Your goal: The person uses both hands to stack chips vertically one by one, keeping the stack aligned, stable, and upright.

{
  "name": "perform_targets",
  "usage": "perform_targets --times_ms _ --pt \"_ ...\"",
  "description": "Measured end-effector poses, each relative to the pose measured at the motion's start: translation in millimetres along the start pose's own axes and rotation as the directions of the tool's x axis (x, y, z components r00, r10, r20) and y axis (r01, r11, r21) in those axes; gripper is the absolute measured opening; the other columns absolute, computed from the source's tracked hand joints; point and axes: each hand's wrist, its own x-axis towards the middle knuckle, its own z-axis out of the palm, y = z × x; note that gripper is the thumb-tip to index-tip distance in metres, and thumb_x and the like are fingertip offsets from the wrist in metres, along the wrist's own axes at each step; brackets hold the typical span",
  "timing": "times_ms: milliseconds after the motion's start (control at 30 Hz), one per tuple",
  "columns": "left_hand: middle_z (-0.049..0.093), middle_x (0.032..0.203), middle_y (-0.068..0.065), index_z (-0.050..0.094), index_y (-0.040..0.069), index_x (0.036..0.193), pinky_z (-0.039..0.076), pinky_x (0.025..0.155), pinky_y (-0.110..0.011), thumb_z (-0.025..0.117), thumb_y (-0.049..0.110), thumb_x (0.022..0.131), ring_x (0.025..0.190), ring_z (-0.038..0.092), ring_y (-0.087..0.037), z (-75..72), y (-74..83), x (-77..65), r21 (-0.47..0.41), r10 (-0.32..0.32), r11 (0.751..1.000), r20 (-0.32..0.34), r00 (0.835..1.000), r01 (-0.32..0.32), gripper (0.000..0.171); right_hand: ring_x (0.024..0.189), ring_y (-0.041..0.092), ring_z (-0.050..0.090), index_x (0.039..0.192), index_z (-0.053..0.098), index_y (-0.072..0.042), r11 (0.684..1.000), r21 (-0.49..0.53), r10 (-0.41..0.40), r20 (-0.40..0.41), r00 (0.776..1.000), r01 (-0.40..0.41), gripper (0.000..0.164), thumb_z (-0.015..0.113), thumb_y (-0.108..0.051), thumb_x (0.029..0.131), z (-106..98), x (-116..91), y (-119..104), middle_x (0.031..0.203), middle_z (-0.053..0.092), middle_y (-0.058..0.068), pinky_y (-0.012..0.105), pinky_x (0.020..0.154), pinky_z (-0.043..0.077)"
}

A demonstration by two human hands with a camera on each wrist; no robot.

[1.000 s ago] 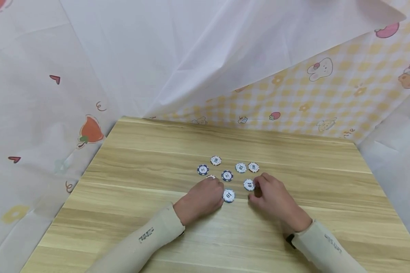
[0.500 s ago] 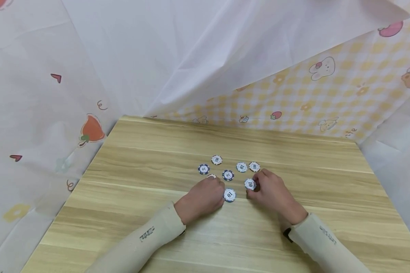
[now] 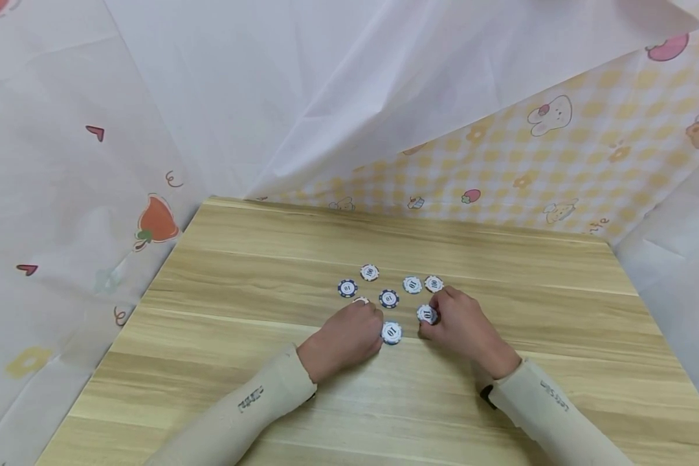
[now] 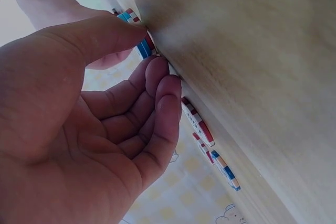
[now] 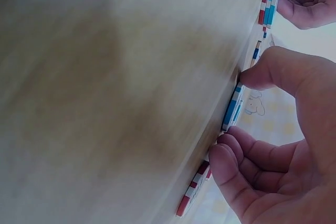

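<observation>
My left hand (image 3: 346,336) rests on the wooden table, its thumb and fingertips round a short stack of poker chips (image 3: 391,333). From the right wrist view, red and blue edges show in that stack (image 5: 269,2). My right hand (image 3: 466,327) pinches a blue-and-white chip (image 3: 426,315) marked 10 between thumb and fingers; the chip (image 5: 232,107) lies flat near the tabletop. Beyond the hands lie two dark blue chips, one (image 3: 388,298) in the middle and another (image 3: 347,288) to the left. A chip (image 3: 361,300) is mostly hidden behind my left hand.
Further back lie a red-edged 100 chip (image 3: 369,272), a light blue 10 chip (image 3: 412,285) and another 100 chip (image 3: 433,283) close to my right fingers. White and yellow-checked sheets (image 3: 501,175) hang behind the wooden table (image 3: 256,259).
My right thumb and fingers have closed in round the blue-and-white chip, the hand moving slightly left. The left hand stays at the stack. The view has shifted slightly.
</observation>
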Motion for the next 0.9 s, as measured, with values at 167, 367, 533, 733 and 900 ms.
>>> perform_targets --times_ms 167,367,533,733,900 --pt "0.072 0.09 -0.006 0.076 0.003 0.096 0.055 0.086 -0.035 0.072 0.023 0.103 0.086 0.068 -0.02 0.0 0.9 -1.1 -0.01 -0.003 1.0 -0.011 1.0 0.002 0.022 0.072 0.015 0.055 0.092 0.07 -0.001 1.0 -0.003 -0.004 -0.003 1.0 0.004 0.031 0.09 -0.022 0.08 0.7 0.6 0.5 0.086 0.059 0.002 0.034 0.064 0.051" --pt "0.072 0.087 -0.006 0.075 0.003 0.092 0.055 0.085 -0.035 0.072 0.022 0.102 0.084 0.067 -0.02 0.8 0.9 -1.5 -0.006 0.004 1.0 -0.026 1.0 -0.004 0.022 0.073 0.015 0.055 0.093 0.07 -0.001 1.0 -0.015 -0.004 -0.014 1.0 0.003 0.033 0.09 -0.023 0.079 1.5 -0.5 0.5 0.087 0.059 0.002 0.035 0.064 0.051" --pt "0.071 0.087 -0.005 0.075 0.003 0.092 0.055 0.085 -0.035 0.072 0.023 0.103 0.084 0.067 -0.021 0.3 1.1 -1.6 0.001 0.005 1.0 -0.024 1.0 -0.005 0.022 0.074 0.015 0.056 0.094 0.07 0.0 1.0 -0.014 -0.014 -0.031 0.999 0.013 0.034 0.09 -0.021 0.078 1.8 -1.7 -0.5 0.088 0.061 0.003 0.035 0.065 0.052" --pt "0.071 0.086 -0.005 0.074 0.004 0.091 0.055 0.086 -0.035 0.072 0.022 0.102 0.085 0.067 -0.021 -0.3 1.5 -1.8 -0.002 0.002 1.0 -0.025 1.0 -0.002 0.022 0.075 0.014 0.056 0.095 0.07 -0.001 1.0 -0.009 -0.03 -0.037 0.999 0.03 0.033 0.091 -0.019 0.076 2.7 -2.4 -1.1 0.088 0.061 0.002 0.035 0.065 0.051" --pt "0.071 0.086 -0.005 0.074 0.004 0.092 0.055 0.086 -0.034 0.072 0.023 0.103 0.085 0.067 -0.021 -0.7 1.6 -2.1 0.015 0.003 1.0 -0.028 1.0 -0.002 0.022 0.075 0.013 0.055 0.094 0.07 -0.003 0.999 -0.014 -0.049 -0.048 0.998 0.048 0.032 0.09 -0.019 0.076 2.1 -2.1 -2.7 0.088 0.06 0.0 0.034 0.065 0.051"
